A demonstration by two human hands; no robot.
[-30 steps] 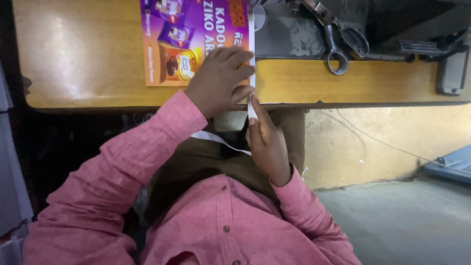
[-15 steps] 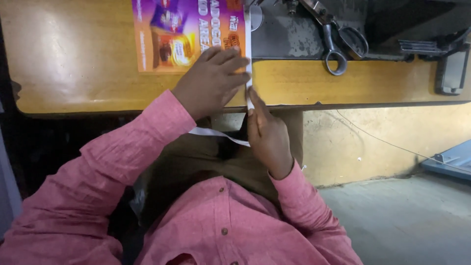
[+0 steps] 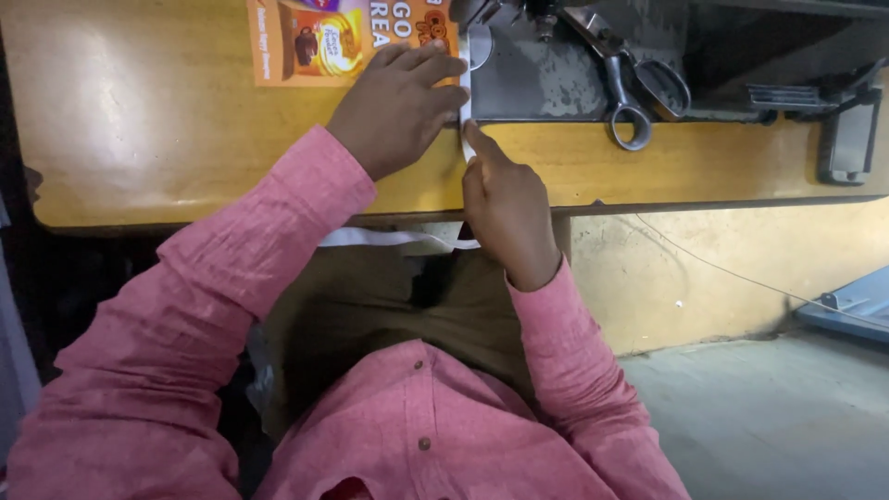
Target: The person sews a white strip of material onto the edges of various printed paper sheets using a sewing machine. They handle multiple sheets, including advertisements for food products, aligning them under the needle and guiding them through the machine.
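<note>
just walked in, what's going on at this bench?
A person in a pink shirt sits at a wooden table. The left hand lies flat on a printed orange sheet, pressing it down. The right hand pinches a white strip along the sheet's right edge; the strip trails down off the table. Scissors lie untouched on the grey metal plate.

Wood table, yellow wall, concrete floor.
Table (image 3: 167, 139) glossy yellow-brown with glare on the left; grey metal bed (image 3: 546, 83) set in at far right. Wall (image 3: 676, 278) under it is stained, thin wire (image 3: 741, 278) running across. Floor (image 3: 787, 417) grey, near right.
</note>
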